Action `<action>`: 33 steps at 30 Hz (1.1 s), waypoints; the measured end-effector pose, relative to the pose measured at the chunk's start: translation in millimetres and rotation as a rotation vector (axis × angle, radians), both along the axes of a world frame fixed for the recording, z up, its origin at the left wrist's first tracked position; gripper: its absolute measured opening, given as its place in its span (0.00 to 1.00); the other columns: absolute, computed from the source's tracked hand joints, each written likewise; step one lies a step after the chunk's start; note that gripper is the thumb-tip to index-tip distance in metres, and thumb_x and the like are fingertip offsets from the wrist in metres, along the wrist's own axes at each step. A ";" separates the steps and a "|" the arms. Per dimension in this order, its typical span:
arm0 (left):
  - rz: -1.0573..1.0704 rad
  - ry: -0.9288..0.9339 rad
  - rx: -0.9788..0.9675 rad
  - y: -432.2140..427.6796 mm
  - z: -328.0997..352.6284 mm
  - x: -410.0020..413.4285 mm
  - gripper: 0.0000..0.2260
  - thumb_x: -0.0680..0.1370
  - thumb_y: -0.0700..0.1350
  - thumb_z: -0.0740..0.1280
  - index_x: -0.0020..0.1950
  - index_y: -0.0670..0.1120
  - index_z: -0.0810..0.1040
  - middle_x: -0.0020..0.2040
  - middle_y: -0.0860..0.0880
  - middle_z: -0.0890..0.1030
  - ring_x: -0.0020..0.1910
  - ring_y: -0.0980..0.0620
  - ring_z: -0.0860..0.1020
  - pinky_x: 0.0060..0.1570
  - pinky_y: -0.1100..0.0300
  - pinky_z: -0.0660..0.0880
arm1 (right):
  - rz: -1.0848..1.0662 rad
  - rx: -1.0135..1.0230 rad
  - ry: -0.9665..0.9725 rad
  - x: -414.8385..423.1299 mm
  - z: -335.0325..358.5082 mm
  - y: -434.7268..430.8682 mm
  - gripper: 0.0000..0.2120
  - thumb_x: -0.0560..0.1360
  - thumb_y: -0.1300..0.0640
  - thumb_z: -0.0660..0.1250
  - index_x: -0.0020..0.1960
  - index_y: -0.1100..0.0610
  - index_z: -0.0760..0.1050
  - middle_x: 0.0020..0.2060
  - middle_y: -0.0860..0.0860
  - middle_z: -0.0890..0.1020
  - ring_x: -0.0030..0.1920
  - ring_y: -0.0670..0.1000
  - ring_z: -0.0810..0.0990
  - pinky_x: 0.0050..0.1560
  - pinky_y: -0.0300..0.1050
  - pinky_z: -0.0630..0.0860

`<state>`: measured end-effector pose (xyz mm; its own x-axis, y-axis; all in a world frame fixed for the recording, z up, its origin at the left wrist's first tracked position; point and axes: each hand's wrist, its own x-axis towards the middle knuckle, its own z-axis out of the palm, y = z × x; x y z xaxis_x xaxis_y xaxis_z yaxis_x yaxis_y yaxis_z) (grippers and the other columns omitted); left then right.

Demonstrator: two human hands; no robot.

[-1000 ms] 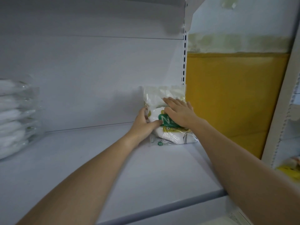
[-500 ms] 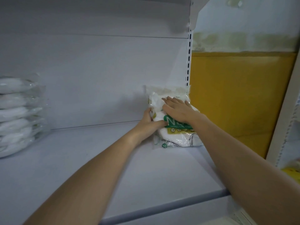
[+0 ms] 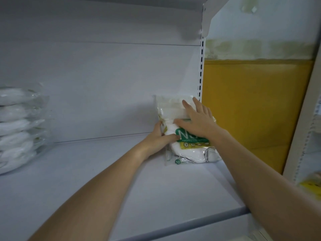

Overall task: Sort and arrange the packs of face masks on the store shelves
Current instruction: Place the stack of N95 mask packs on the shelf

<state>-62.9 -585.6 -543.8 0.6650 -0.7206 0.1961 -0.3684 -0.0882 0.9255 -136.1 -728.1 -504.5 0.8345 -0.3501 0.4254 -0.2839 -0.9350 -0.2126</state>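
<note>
A clear pack of white face masks [image 3: 191, 152] with a green and yellow label leans in the back right corner of the white shelf [image 3: 104, 188]. Behind it another clear pack [image 3: 171, 105] stands against the back panel. My left hand [image 3: 160, 138] grips the front pack's left edge, thumb on its face. My right hand [image 3: 198, 119] lies flat with spread fingers across the top of the front pack and onto the rear pack, pressing them back.
A stack of several clear packs of white masks [image 3: 19, 129] stands at the shelf's far left. A slotted upright [image 3: 201, 66] bounds the shelf on the right, with a yellow wall panel [image 3: 251, 105] beyond. Yellow goods [image 3: 311, 185] sit on a neighbouring shelf at right.
My right hand has slid up and back, its fingers spreading onto the rear pack. My left hand holds the same edge. The packs stand more upright against the back.
</note>
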 end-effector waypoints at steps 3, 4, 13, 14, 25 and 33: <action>0.001 -0.025 -0.010 0.1 0.6 -1.2 0.31 0.75 0.42 0.69 0.72 0.51 0.56 0.58 0.51 0.76 0.49 0.60 0.77 0.36 0.76 0.73 | 0.003 0.054 0.023 -9.5 -6.6 2.4 0.32 0.77 0.36 0.51 0.76 0.43 0.43 0.76 0.51 0.40 0.76 0.57 0.39 0.73 0.58 0.40; 0.002 -0.041 -0.019 -0.1 1.1 -1.7 0.30 0.75 0.41 0.69 0.71 0.52 0.57 0.57 0.51 0.76 0.50 0.61 0.77 0.37 0.75 0.73 | 0.006 0.055 0.058 -10.6 -10.1 3.5 0.31 0.78 0.37 0.50 0.76 0.42 0.44 0.77 0.50 0.41 0.76 0.57 0.40 0.73 0.59 0.40; 0.004 -0.118 0.103 10.0 8.9 -24.0 0.31 0.76 0.44 0.69 0.74 0.48 0.57 0.64 0.58 0.67 0.59 0.57 0.71 0.50 0.70 0.66 | -0.062 -0.059 0.131 -29.1 -20.3 14.3 0.31 0.79 0.37 0.47 0.77 0.46 0.42 0.77 0.53 0.42 0.76 0.57 0.41 0.73 0.59 0.39; 0.016 -0.129 0.123 9.8 9.1 -25.0 0.31 0.76 0.45 0.69 0.74 0.47 0.57 0.64 0.58 0.66 0.60 0.57 0.71 0.52 0.69 0.65 | -0.049 -0.039 0.153 -33.4 -24.2 16.2 0.30 0.79 0.37 0.47 0.77 0.46 0.43 0.77 0.52 0.44 0.76 0.56 0.43 0.73 0.60 0.41; 0.152 -0.391 0.109 12.5 5.2 -33.2 0.26 0.74 0.44 0.71 0.67 0.40 0.64 0.63 0.43 0.69 0.59 0.49 0.72 0.55 0.63 0.71 | -0.023 -0.024 0.037 -48.6 -24.9 29.3 0.35 0.77 0.41 0.57 0.77 0.47 0.43 0.76 0.54 0.42 0.76 0.56 0.41 0.74 0.58 0.40; 0.188 -0.316 0.144 9.4 0.5 -17.2 0.33 0.76 0.50 0.68 0.75 0.44 0.55 0.70 0.43 0.61 0.70 0.46 0.65 0.68 0.57 0.62 | -0.026 0.033 0.141 -42.6 -32.9 27.2 0.38 0.76 0.42 0.57 0.76 0.46 0.37 0.76 0.51 0.39 0.75 0.54 0.36 0.73 0.59 0.39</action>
<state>-80.0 -576.2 -543.3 0.7108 -0.6274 0.3179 -0.5984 -0.3019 0.7422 -178.7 -700.9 -537.4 0.8758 -0.3840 0.2926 -0.3367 -0.9202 -0.1997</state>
